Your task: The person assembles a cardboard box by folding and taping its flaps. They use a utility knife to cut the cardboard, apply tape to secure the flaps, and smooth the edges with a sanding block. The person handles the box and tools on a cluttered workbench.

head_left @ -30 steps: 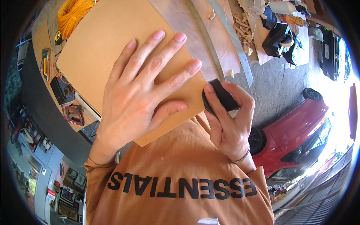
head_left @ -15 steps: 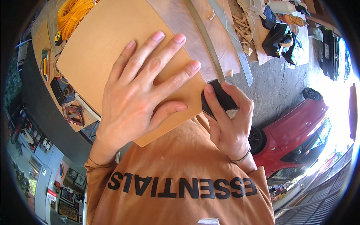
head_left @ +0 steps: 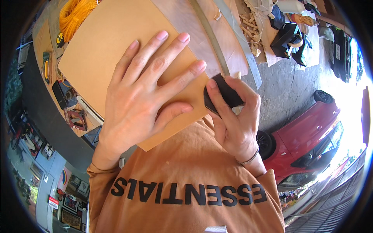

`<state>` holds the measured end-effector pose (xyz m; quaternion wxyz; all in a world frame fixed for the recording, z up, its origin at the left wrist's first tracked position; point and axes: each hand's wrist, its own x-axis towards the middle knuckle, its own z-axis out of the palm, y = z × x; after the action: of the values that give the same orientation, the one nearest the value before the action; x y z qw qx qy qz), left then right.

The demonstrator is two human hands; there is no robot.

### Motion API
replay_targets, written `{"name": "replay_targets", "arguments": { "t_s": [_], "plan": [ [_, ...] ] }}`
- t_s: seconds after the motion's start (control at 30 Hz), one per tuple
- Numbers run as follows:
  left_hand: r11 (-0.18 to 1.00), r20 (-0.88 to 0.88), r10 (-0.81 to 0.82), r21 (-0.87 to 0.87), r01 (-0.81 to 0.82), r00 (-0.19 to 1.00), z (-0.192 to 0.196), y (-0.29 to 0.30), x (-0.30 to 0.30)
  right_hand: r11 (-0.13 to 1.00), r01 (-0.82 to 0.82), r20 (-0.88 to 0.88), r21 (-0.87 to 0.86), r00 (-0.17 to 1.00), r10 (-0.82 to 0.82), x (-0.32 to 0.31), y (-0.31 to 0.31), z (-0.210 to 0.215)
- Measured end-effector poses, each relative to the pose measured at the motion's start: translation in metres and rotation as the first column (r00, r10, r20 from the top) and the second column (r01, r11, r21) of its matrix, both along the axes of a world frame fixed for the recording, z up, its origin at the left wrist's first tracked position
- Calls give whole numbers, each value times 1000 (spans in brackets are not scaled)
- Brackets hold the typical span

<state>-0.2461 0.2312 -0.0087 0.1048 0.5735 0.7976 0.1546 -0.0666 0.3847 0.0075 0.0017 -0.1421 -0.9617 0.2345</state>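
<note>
Board pinned flat, block worked at its edge.

Tan fibreboard panel (head_left: 112,50) lying on the workbench (head_left: 233,42), its near corner overhanging toward the chest, apparently steadied against sliding. Left hand (head_left: 143,101) spread wide, palm and fingers pressed flat on the panel. Right hand (head_left: 235,124) curled and pinching a small black sanding block (head_left: 225,93) against the panel's right edge.

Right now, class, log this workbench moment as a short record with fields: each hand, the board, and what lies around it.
Left hand: flat, fingers spread, pressing on the board
Right hand: gripping a black block at the board's right edge
Board: tan, smooth, rounded corners
Around: orange cord coil, wood scraps, red car
</note>
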Motion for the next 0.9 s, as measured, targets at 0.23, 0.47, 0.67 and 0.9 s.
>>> {"name": "replay_targets", "arguments": {
  "t_s": [0.23,0.47,0.67,0.9],
  "plan": [
    [1000,2,9,8,-9,1000,0,0,1,999,-17,-123,42,992,22,-1,1,-5],
    [1000,8,13,6,-13,1000,1,-1,1,997,-24,-237,74,971,41,-4,3,-12],
    [1000,-3,8,7,-8,1000,0,-1,0,996,-14,-226,89,973,34,-3,2,-9],
    [1000,-9,4,15,-4,1000,0,-1,0,1000,0,-48,2,999,0,1,0,2]
  ]
}}
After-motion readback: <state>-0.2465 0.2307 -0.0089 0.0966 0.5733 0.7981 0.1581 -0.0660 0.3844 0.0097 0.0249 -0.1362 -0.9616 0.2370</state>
